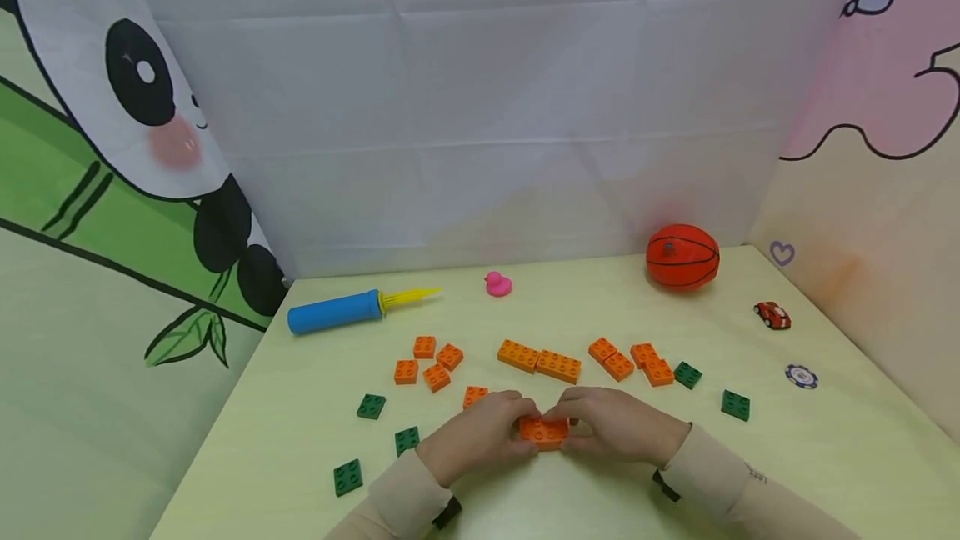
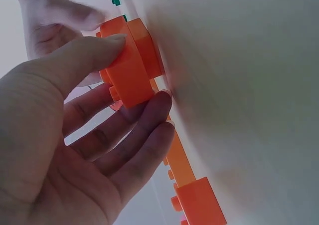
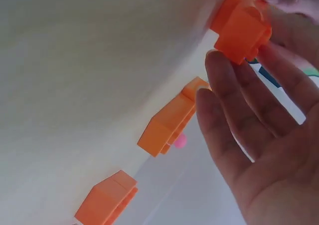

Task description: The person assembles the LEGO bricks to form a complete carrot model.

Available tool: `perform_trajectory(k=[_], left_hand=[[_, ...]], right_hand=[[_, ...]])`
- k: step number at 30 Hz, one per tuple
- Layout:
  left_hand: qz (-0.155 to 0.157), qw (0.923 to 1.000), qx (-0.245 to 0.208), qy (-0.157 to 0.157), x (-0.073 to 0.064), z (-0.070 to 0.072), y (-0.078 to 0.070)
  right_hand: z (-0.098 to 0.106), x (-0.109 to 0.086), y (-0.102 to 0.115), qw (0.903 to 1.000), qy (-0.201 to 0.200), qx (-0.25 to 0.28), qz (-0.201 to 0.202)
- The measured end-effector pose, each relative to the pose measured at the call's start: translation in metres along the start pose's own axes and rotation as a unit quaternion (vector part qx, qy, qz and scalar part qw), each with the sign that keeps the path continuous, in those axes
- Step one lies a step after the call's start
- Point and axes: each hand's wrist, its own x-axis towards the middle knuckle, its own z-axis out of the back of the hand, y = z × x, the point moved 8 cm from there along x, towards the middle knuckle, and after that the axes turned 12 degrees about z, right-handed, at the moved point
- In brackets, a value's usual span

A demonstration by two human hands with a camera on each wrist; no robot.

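At the near middle of the table, a long orange toy brick (image 1: 543, 433) sits on another orange brick (image 2: 145, 48), offset from it, as the left wrist view shows. My left hand (image 1: 483, 433) grips the upper brick at its left end, thumb (image 2: 112, 50) on the near face and fingertips at the far side and bottom edge. At the right end my right hand (image 1: 626, 423) holds the same pair between thumb and fingers. In the right wrist view its lower fingers (image 3: 227, 85) stretch out below the stepped bricks (image 3: 241, 33).
Beyond the hands lie small orange bricks (image 1: 406, 372), two longer orange bricks (image 1: 558, 366) and orange pairs (image 1: 652, 364). Green bricks (image 1: 348, 477) flank both sides. Farther off are a blue pump (image 1: 334, 312), pink duck (image 1: 498, 283), red ball (image 1: 682, 257), toy car (image 1: 772, 316) and chip (image 1: 802, 377).
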Motion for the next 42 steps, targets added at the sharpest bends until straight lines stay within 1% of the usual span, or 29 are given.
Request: perform_trajectory(k=[2,5,8,11,15,19,21,27,35,39,42], left_hand=[[0.001,1.0,0.001,0.001,0.0,0.001,-0.001],[-0.001,1.0,0.009,0.003,0.001,0.002,-0.002],[0.003,0.9999,0.008,0.007,0.002,0.003,-0.001],[0.006,0.9999,0.004,0.011,0.003,0.003,-0.001],[0.009,0.9999,0.001,0.013,0.004,0.001,0.0],[0.01,0.9998,-0.002,0.016,0.004,-0.001,-0.002],[0.009,0.9998,-0.002,0.017,0.004,-0.001,-0.002],[0.005,0.9999,0.001,0.011,0.004,0.001,-0.003],[0.008,0.9999,-0.001,0.014,0.004,0.001,-0.001],[0.012,0.9998,-0.004,0.017,0.004,0.001,0.001],[0.019,0.9996,-0.007,0.02,0.003,0.0,0.003]], right_hand=[[0.004,0.001,-0.005,0.9999,-0.005,0.005,-0.014],[0.015,0.002,-0.015,0.9985,-0.037,0.001,-0.04],[0.029,0.005,-0.025,0.9942,-0.081,-0.042,-0.057],[0.039,0.011,-0.036,0.9883,-0.103,-0.087,-0.072],[0.041,0.019,-0.052,0.9852,-0.09,-0.102,-0.104],[0.036,0.024,-0.063,0.9848,-0.069,-0.104,-0.12],[0.034,0.025,-0.066,0.985,-0.062,-0.107,-0.12],[0.031,0.028,-0.067,0.987,-0.056,-0.093,-0.119],[0.029,0.031,-0.07,0.9882,-0.045,-0.086,-0.118],[0.029,0.029,-0.067,0.99,-0.047,-0.08,-0.106],[0.028,0.023,-0.062,0.9912,-0.05,-0.075,-0.096]])
